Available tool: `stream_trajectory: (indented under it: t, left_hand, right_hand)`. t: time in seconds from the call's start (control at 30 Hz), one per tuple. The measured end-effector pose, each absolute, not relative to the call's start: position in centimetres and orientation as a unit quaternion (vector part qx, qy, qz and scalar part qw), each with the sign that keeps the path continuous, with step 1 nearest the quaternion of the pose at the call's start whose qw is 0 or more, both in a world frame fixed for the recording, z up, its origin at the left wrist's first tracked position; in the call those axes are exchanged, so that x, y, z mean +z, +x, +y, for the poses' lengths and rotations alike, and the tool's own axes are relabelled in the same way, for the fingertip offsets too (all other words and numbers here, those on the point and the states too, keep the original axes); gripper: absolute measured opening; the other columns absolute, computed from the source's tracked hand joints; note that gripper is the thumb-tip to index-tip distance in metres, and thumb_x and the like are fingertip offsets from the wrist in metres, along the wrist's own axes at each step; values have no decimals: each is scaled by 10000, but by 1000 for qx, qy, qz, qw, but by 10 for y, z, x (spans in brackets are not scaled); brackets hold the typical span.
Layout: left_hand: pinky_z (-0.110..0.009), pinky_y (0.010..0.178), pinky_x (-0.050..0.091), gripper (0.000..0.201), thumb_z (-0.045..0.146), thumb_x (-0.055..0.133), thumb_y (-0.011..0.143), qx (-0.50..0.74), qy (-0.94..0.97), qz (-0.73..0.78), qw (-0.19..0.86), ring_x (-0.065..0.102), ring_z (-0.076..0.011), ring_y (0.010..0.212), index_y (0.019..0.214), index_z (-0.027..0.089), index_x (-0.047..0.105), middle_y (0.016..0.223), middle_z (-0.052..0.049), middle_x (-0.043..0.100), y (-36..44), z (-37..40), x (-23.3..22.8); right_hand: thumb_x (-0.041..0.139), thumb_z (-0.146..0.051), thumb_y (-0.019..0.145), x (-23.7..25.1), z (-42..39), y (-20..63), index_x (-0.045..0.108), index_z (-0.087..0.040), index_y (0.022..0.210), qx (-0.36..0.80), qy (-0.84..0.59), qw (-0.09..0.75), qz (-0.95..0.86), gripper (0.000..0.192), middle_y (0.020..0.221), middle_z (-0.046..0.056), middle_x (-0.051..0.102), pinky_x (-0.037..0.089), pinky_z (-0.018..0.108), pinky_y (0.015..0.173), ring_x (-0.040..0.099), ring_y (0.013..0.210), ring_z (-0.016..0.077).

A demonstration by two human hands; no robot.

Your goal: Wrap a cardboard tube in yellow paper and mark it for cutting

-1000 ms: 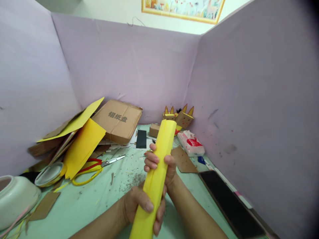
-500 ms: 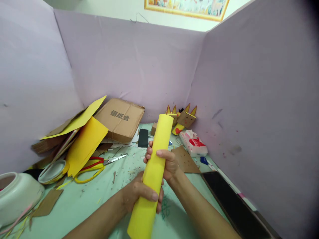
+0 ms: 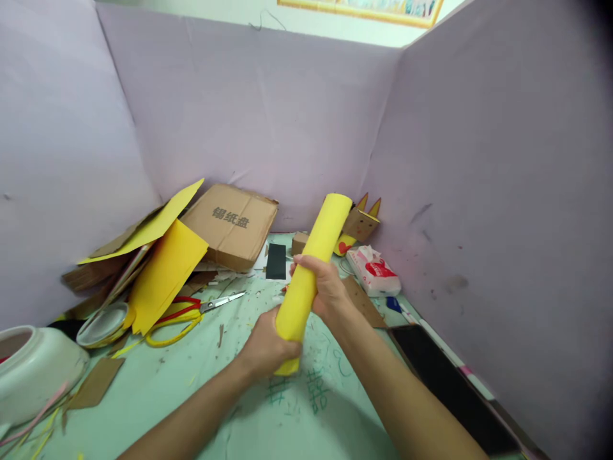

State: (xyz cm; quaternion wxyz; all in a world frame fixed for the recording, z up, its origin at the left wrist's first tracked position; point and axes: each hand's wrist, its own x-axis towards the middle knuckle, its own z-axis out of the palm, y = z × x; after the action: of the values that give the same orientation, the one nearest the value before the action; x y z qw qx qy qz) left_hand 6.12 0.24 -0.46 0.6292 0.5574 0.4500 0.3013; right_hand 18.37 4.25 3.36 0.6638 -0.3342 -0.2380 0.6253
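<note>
Both of my hands hold a rolled tube of yellow paper [image 3: 316,255] that slants up and away over the green table [image 3: 191,390]. My left hand [image 3: 265,348] wraps its lower end. Around the tube's middle my right hand [image 3: 325,287] is closed, fingers across the front. The tube's top end reaches near a small cardboard animal figure [image 3: 363,222] with pointed yellow ears at the back wall.
Lilac boards wall in the table on three sides. At the left lie yellow sheets [image 3: 160,271], a flattened cardboard box [image 3: 230,223], red-handled scissors [image 3: 205,303], a tape roll [image 3: 101,324] and a white bowl [image 3: 33,370]. A tissue pack [image 3: 373,269] and a dark phone [image 3: 445,383] lie right.
The tube has been lifted farther from me and tilted more to the right. My left hand has slid down to its bottom end. The camera view has shifted slightly.
</note>
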Motion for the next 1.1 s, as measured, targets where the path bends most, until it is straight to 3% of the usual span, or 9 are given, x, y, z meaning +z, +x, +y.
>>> stream_trajectory:
  t: [0.17, 0.23, 0.33, 0.47, 0.63, 0.87, 1.1]
  left_hand:
    - [-292, 510, 416, 431, 260, 550, 373, 183, 510, 346, 766, 501, -142, 495, 790, 158, 520, 583, 1, 531, 51, 2, 1]
    - [-335, 511, 440, 447, 309, 533, 374, 160, 506, 325, 783, 538, -182, 486, 789, 143, 539, 568, -28, 554, 50, 4, 1]
    - [-324, 582, 449, 405, 347, 612, 461, 220, 529, 359, 737, 578, -193, 594, 806, 143, 553, 666, -49, 605, 51, 8, 2]
    - [-256, 598, 416, 317, 193, 675, 506, 304, 573, 436, 624, 545, -157, 672, 799, 171, 556, 742, -2, 598, 54, 9, 1]
    - [-254, 518, 377, 197, 154, 615, 520, 246, 624, 460, 582, 474, -135, 566, 710, 148, 562, 630, 14, 547, 50, -1, 2]
    - [-222, 496, 329, 154, 157, 540, 521, 190, 673, 453, 554, 398, -102, 552, 674, 149, 540, 593, 43, 477, 46, -6, 15]
    - [-224, 515, 319, 204, 173, 539, 515, 181, 696, 444, 534, 392, -109, 577, 718, 157, 542, 613, 46, 455, 43, -3, 6]
  right_hand:
    - [774, -236, 414, 31, 24, 176, 615, -163, 767, 712, -273, 587, -271, 394, 598, -20, 628, 539, 291, 599, 591, 538, 125]
    - [775, -246, 408, 27, 22, 174, 617, -171, 783, 715, -264, 582, -283, 415, 604, -32, 619, 538, 300, 609, 587, 538, 125]
    - [779, -197, 473, 17, 23, 166, 619, -179, 799, 673, -293, 614, -290, 363, 596, -43, 625, 507, 249, 547, 591, 533, 120]
    - [773, -119, 491, 4, 24, 158, 625, -156, 771, 629, -339, 640, -283, 320, 538, -37, 619, 472, 234, 475, 585, 499, 131]
    - [780, -176, 476, 28, 31, 181, 614, -172, 822, 616, -310, 670, -274, 383, 630, -28, 652, 492, 249, 487, 616, 543, 145]
    - [789, -188, 476, 74, 47, 220, 602, -151, 746, 568, -274, 726, -274, 330, 596, -13, 653, 514, 230, 501, 627, 541, 135]
    - [770, -251, 540, 76, 48, 226, 601, -191, 824, 543, -247, 757, -266, 336, 635, -28, 671, 537, 237, 564, 636, 558, 124]
